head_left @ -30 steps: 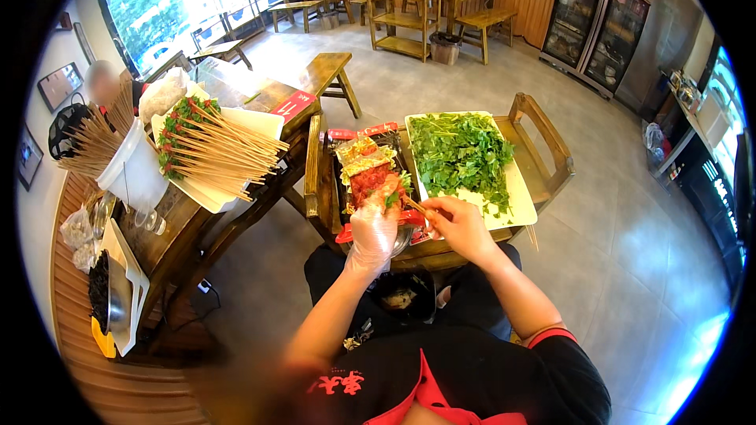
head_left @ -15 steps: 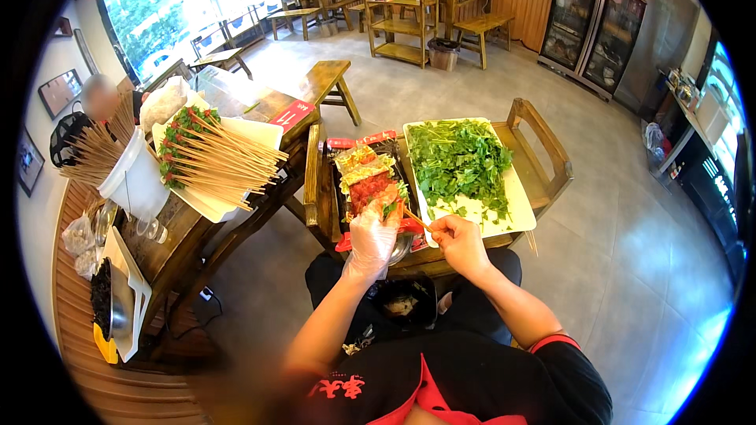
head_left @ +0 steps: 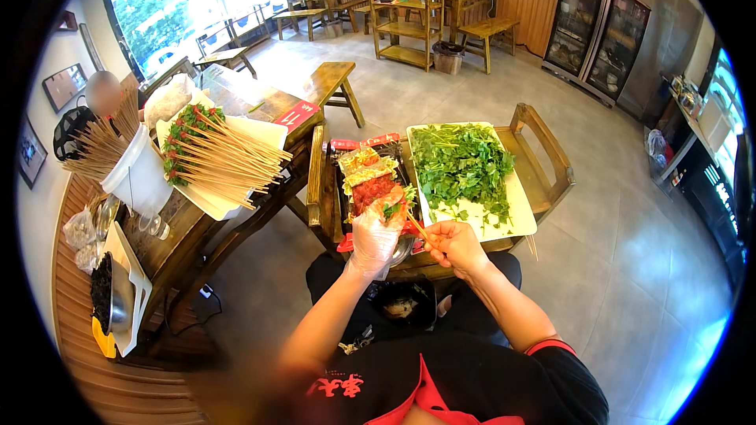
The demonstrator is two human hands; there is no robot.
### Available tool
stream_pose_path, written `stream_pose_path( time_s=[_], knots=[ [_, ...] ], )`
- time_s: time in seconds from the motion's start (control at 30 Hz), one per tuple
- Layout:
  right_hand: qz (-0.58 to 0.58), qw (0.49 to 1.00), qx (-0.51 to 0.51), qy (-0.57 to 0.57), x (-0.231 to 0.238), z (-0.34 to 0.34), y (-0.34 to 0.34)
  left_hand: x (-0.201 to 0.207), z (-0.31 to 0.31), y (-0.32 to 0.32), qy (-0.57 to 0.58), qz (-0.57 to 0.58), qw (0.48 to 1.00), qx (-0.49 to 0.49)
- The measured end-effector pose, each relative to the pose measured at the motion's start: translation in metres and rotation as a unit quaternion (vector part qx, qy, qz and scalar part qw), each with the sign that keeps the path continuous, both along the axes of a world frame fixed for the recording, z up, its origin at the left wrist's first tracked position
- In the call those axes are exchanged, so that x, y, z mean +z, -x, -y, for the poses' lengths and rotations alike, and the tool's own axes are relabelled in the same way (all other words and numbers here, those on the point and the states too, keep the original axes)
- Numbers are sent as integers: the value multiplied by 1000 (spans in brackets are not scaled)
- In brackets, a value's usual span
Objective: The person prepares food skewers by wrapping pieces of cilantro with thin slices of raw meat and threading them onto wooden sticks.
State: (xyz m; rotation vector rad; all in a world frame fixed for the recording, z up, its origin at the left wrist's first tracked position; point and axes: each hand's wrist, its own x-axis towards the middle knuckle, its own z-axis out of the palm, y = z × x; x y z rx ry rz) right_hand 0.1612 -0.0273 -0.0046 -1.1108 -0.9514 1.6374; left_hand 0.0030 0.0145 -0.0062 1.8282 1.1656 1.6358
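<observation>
My left hand point(head_left: 376, 242), in a clear plastic glove, is closed around a reddish meat slice with green leaves point(head_left: 391, 209) showing at its upper end. Between the fingertips of my bare right hand point(head_left: 457, 247) is a thin wooden skewer point(head_left: 418, 226), its far end at the leaves and meat; whether it pierces them is hard to tell. Just beyond my left hand lies red raw meat point(head_left: 372, 192), with yellowish food point(head_left: 364, 160) farther up, in a dark tray with red edging. To the right, chopped leafy greens point(head_left: 463, 165) fill most of a white tray point(head_left: 517, 216).
At left, a table holds a white tray point(head_left: 272, 134) of several leaf-wrapped skewers point(head_left: 228, 159) and a white bucket point(head_left: 140, 177) of bare sticks. A dark bin point(head_left: 403, 304) stands between my legs. Another person point(head_left: 105, 96) sits at far left. A wooden bench point(head_left: 331, 83) stands ahead.
My right hand has turned slightly and shifted a little on the skewer. My left hand keeps its hold on the meat slice. The whole view has moved slightly.
</observation>
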Motion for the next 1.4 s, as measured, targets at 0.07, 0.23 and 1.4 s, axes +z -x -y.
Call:
stream_pose_path(
  time_s=[0.07, 0.23, 1.4],
  knots=[
    [-53, 998, 20, 8, -1, 0, -2, -4, -2, -1, 3, 23, 1000, -16],
    [-64, 997, 51, 4, -6, 0, -9, -18, -2, 3, 87, 58, 994, -35],
    [66, 993, 55, -76, 0, 10, -13, 8, 2, 10, 33, 65, 993, 92]
  ],
)
